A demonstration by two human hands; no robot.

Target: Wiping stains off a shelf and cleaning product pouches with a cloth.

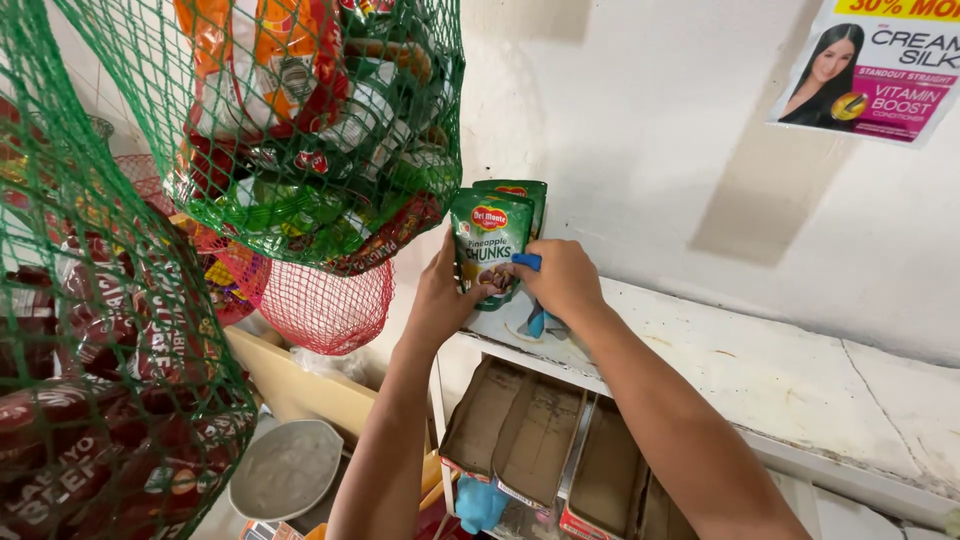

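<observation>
- The white shelf [760, 370] runs out from the wall corner; everything below is placed against it. Your green stand-up pouch [488, 245] stands upright at its far left end, base on the shelf top, long axis vertical, with a second green pouch [525, 192] just behind it against the wall.
- The green net bags of packets [300, 120] hang left of the shelf and above it, close to the pouch's left edge but apart from it.
- Your left hand [440, 295] is at the pouch's left edge, fingers clamped on its lower side, thumb on the front.
- Your right hand [565, 280] is at the pouch's lower right corner, touching it, fingers curled shut around a blue tool [528, 262].
- Both hands lie level with the pouch; neither is clearly nearer.
- Open cardboard boxes [540, 440] sit under the shelf.
</observation>
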